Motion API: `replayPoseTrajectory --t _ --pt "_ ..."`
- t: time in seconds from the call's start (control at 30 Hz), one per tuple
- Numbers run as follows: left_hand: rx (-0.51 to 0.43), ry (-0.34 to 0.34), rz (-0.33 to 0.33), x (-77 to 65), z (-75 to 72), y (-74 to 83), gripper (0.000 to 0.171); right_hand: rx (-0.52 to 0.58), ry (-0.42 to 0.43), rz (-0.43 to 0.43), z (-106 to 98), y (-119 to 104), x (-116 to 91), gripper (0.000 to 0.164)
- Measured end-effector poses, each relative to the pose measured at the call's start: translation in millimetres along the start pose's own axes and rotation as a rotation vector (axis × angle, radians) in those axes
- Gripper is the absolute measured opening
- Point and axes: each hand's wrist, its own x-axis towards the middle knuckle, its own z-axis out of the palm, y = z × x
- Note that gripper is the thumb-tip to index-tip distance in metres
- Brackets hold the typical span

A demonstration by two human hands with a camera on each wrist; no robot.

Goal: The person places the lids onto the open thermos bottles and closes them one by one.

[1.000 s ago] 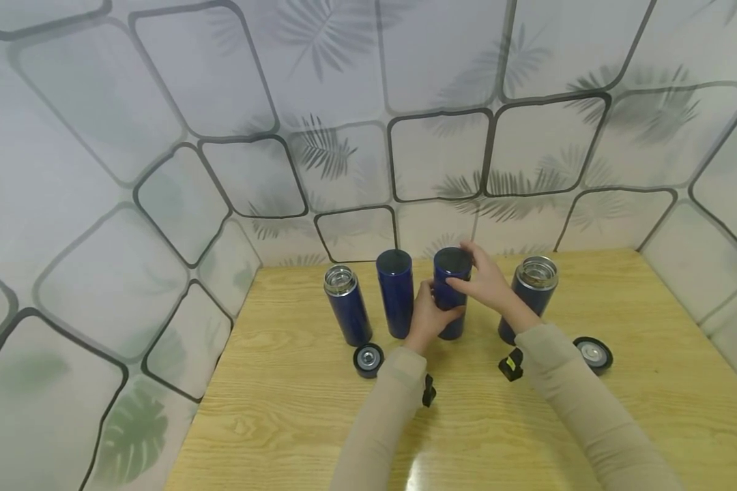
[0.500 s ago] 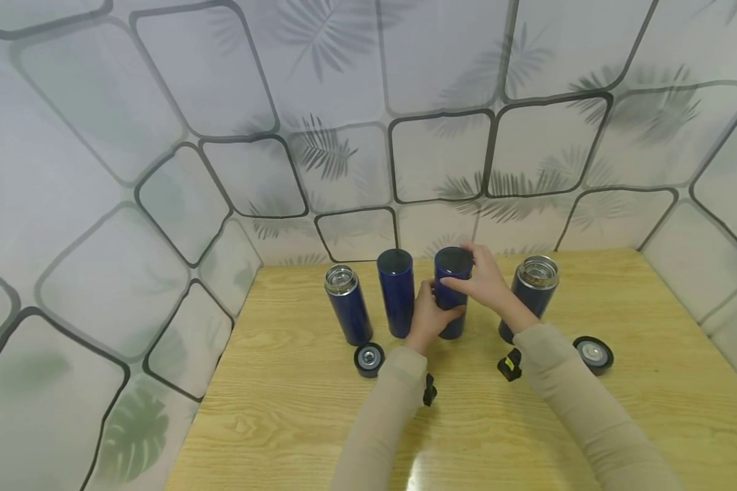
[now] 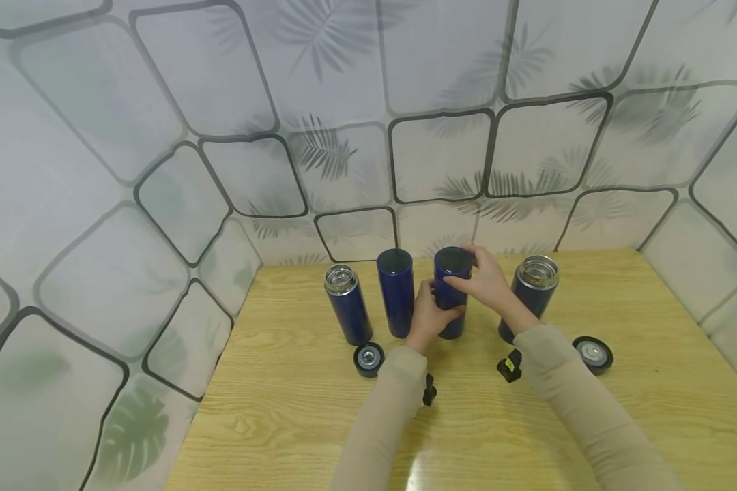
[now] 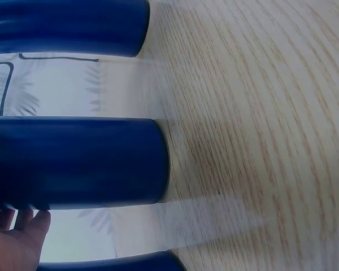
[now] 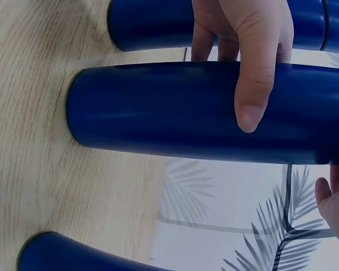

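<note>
Four dark blue flasks stand in a row at the back of the wooden table [image 3: 651,409]. My left hand [image 3: 432,308] grips the body of the third flask [image 3: 448,299] from the left. My right hand [image 3: 468,274] holds that flask's cap [image 3: 451,260] from the right side. In the right wrist view, left-hand fingers [image 5: 254,62] wrap the flask's body [image 5: 158,116], and part of my right hand [image 5: 334,206] shows at the lower right. In the left wrist view my left hand [image 4: 11,243] lies below a blue flask [image 4: 79,164].
A capped flask [image 3: 396,293] stands just left of the held one. Open flasks stand at far left [image 3: 347,305] and right [image 3: 531,293]. Loose lids lie at front left [image 3: 368,359] and right [image 3: 593,354]. Patterned walls enclose the table at the back and both sides.
My right hand's fingers have shifted slightly on the cap. The left hand and the flasks have stayed in place.
</note>
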Motion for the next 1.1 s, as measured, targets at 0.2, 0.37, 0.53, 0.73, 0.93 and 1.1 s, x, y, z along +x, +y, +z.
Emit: replayPoseTrajectory --t 0.2,0.37,0.53,0.73,0.93,1.1 --pt "0.005 0.0 0.007 -1.2 -1.1 -1.1 0.066 -0.004 0.057 0.006 5.4 -1.7 -1.7 0.077" --pt "-0.006 -0.002 0.013 -2.8 -2.0 0.2 0.067 -0.008 0.028 -0.016 5.2 0.3 -3.7 0.086" --pt "-0.004 -0.004 0.008 -4.2 -2.6 1.4 0.067 0.025 -0.008 -0.055 3.6 1.3 -5.9 0.082" --pt "-0.001 -0.006 0.003 -5.3 -3.0 2.2 0.067 0.018 -0.008 -0.044 3.3 -1.2 -6.9 0.074" --pt "0.003 0.0 0.003 -5.6 -3.2 2.3 0.066 -0.004 0.043 -0.006 6.9 -3.6 -5.0 0.079" --pt "-0.032 -0.006 0.021 -6.4 -4.0 1.4 0.065 -0.023 0.078 0.015 9.6 -5.1 -3.9 0.082"
